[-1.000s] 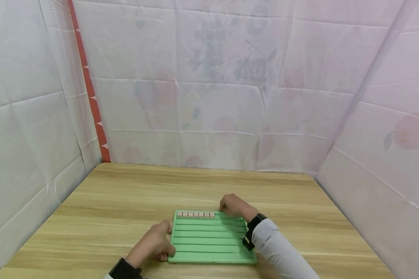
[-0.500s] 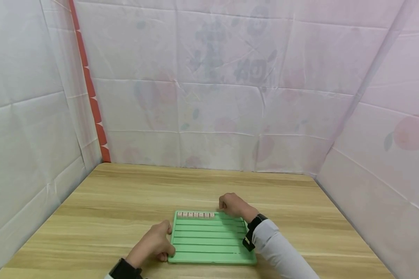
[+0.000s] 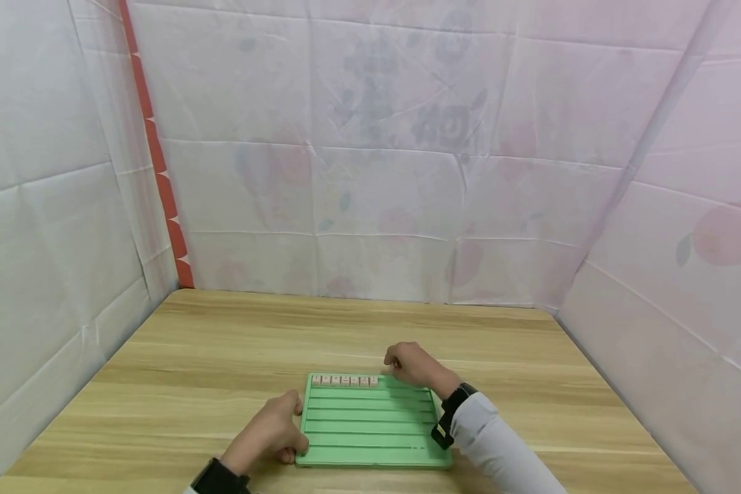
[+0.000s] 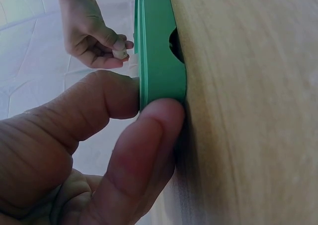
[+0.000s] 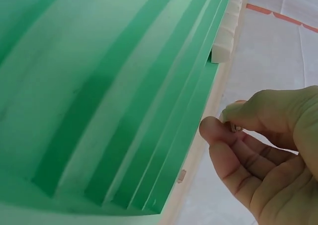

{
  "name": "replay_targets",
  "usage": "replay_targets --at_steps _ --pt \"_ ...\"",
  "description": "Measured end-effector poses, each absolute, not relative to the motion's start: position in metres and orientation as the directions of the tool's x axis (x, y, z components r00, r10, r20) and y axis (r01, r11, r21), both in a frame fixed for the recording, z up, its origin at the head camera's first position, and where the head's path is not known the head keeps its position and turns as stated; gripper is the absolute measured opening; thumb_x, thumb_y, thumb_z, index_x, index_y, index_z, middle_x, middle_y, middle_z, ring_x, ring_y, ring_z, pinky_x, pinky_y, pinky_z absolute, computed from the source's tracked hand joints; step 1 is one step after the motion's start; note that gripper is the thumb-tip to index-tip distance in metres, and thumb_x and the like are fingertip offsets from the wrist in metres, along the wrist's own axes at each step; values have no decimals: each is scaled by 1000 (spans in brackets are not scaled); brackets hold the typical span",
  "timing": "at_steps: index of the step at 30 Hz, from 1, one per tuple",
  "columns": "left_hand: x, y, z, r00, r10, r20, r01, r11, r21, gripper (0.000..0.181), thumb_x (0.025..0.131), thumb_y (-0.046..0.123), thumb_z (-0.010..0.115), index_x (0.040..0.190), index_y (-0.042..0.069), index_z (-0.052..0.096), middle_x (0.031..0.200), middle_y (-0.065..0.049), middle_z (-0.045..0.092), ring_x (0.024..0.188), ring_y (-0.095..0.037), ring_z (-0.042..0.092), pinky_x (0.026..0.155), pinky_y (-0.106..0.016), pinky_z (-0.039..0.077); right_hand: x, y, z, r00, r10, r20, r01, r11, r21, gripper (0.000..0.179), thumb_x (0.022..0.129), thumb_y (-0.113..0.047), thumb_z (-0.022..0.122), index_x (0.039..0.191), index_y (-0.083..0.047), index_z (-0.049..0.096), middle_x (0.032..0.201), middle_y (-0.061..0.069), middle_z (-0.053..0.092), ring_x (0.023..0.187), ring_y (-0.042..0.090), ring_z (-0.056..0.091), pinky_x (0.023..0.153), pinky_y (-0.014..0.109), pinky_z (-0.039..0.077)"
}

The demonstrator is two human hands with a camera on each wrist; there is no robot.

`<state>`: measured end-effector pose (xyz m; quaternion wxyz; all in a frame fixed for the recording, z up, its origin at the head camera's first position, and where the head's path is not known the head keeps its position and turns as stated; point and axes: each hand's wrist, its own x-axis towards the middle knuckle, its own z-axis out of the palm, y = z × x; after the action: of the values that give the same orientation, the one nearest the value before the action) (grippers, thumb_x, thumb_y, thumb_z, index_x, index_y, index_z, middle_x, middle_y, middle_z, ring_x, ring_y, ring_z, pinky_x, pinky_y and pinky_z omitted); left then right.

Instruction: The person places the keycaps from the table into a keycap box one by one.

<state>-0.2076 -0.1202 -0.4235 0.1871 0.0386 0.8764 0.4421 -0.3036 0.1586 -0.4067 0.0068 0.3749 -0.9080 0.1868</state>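
On the table lies a green ridged tray (image 3: 370,425), also seen edge-on in the left wrist view. Several small pale lettered tiles (image 3: 345,381) stand side by side in its back row, at the left end. My left hand (image 3: 270,427) holds the tray's left edge near the front corner, with thumb and fingers on rim and side wall. Above the back rim, just right of the tile row, my right hand (image 3: 415,363) pinches a small pale tile (image 4: 120,52) between thumb and fingers. In the right wrist view the fingers mostly hide that tile.
The wooden table (image 3: 253,329) extends around the tray. White printed sheets (image 3: 377,192) hang as walls behind and on both sides. A dark notch (image 4: 176,45) shows in the tray's side wall.
My right hand and wrist have shifted very slightly at the back rim. The left hand keeps its hold on the tray, and the tile row looks the same.
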Motion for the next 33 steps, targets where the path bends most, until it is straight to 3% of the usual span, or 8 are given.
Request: replay_targets --at_steps 2,8,17,26,33 --pt "-207 -120 -423 -927 235 -294 -98 602 792 45 62 -12 70 95 0 43 68 -14 54 43 -14 53 39 -23 44 -302 160 -407 -728 -668 154 -675 659 -331 14 85 8 57 95 1 63 82 6 58 66 9 46 65 28 44" --pt "-205 -120 -422 -927 245 -284 -87 596 798 45 61 -12 69 95 0 42 67 -14 54 43 -14 53 40 -23 44 -304 163 -408 -740 -654 155 -659 660 -361 14 84 9 56 94 -1 56 80 4 53 65 13 44 65 30 45" --pt "-206 -121 -422 -926 244 -287 -91 594 799 45 62 -12 69 97 -1 43 68 -15 54 44 -14 53 40 -24 44 -304 162 -410 -751 -637 172 -645 653 -398 21 89 4 51 107 5 62 94 12 64 81 22 62 67 30 50" --pt "-207 -121 -422 -926 240 -293 -94 603 792 46 62 -12 70 98 -1 44 68 -14 54 44 -14 54 40 -24 45 -304 164 -412 -737 -646 199 -666 645 -374 16 83 7 59 96 0 67 88 9 65 78 21 63 65 27 50" --pt "-207 -120 -421 -923 234 -305 -104 610 785 45 62 -11 70 97 0 43 67 -15 54 43 -14 53 40 -24 45 -304 164 -414 -772 -602 204 -626 666 -406 15 79 4 68 87 -6 61 79 3 62 74 16 61 62 26 49"
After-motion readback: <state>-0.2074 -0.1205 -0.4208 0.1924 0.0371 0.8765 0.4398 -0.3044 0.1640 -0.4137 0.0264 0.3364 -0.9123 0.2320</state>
